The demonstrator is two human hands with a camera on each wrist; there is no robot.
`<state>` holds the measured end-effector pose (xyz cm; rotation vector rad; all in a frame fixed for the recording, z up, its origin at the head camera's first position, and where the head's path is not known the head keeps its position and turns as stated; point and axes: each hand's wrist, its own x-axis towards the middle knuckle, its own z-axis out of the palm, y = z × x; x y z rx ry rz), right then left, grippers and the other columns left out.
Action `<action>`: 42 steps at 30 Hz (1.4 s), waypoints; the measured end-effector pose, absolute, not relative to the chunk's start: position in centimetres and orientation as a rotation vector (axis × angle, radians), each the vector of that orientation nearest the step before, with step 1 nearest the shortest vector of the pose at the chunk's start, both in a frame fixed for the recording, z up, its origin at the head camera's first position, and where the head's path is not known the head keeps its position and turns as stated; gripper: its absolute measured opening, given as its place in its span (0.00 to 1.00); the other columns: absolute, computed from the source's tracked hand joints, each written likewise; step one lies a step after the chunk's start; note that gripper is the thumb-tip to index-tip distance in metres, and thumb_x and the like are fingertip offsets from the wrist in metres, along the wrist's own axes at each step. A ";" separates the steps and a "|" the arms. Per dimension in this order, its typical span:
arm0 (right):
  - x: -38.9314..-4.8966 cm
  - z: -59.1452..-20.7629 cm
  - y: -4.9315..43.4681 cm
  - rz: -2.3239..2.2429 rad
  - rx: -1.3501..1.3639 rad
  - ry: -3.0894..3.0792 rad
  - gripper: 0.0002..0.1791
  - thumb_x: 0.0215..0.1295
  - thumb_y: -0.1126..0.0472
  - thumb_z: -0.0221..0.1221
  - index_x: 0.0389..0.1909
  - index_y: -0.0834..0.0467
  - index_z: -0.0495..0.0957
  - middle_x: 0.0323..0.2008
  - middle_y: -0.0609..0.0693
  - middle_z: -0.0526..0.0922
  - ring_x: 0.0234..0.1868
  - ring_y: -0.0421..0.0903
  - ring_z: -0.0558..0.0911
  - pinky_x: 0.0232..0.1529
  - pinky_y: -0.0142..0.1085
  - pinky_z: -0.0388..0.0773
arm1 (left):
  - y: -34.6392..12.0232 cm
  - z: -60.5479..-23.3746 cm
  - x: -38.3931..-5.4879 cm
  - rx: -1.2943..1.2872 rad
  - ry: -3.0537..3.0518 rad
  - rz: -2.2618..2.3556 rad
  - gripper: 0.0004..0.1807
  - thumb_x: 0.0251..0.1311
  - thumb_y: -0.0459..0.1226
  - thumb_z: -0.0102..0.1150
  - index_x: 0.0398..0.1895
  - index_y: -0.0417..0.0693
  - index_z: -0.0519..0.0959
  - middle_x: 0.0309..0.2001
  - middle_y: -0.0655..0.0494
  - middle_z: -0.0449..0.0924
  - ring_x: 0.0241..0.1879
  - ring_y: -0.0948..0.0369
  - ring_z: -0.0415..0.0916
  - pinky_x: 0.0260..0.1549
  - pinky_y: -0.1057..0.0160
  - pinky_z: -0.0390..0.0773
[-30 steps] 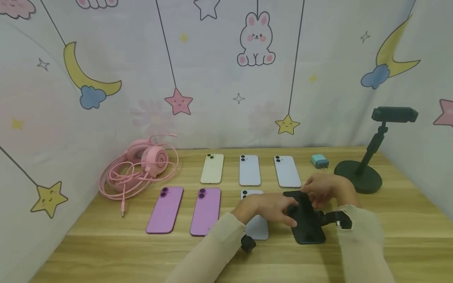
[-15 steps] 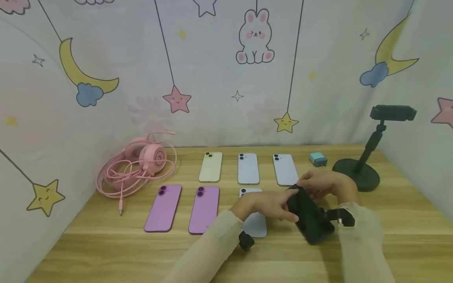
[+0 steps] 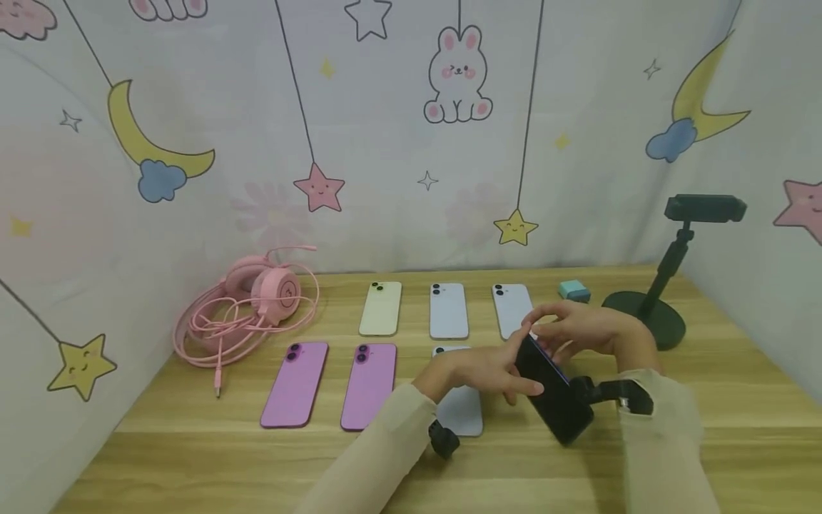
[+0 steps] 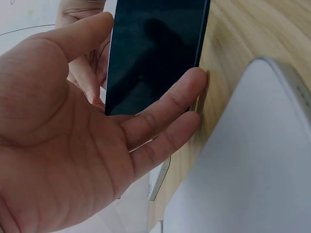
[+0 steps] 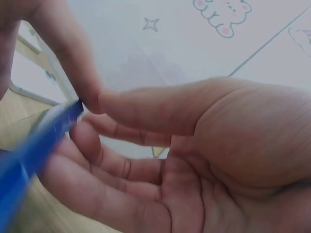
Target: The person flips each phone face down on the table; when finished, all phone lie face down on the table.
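Note:
A smartphone (image 3: 555, 400) with a dark screen stands tilted at the right of the table, its far end raised and its near end low. From the left, my left hand (image 3: 484, 368) holds it, the digits spread over its edges; the left wrist view shows the dark screen (image 4: 153, 53) between them. At the far corner my right hand (image 3: 578, 332) pinches the phone, fingers curled behind it. The right wrist view catches the phone's blue edge (image 5: 29, 155) and the right thumb (image 5: 150, 107) meeting a left fingertip. Beneath my left wrist lies a white phone (image 3: 459, 414), partly covered.
Two purple phones (image 3: 295, 385) lie to the left. Behind are a cream phone (image 3: 381, 308) and two white phones (image 3: 448, 310). Pink headphones (image 3: 276, 293) with coiled cable sit at the back left. A teal charger (image 3: 574, 290) and dark stand (image 3: 648, 318) are at the back right.
The phone has gone from lying nearly flat to tilted, turned with its far end lifted. Both hands have drawn together at its far corner.

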<state>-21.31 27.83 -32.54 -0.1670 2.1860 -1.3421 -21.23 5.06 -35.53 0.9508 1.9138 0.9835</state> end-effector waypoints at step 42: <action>-19.7 -33.5 30.8 -1.056 0.068 2.208 0.18 0.75 0.55 0.55 0.61 0.56 0.74 0.36 0.55 0.84 0.36 0.48 0.80 0.34 0.38 0.73 | 5.5 -36.1 -20.9 1.062 2.191 0.644 0.23 0.66 0.41 0.65 0.59 0.47 0.69 0.34 0.62 0.81 0.32 0.67 0.78 0.36 0.70 0.73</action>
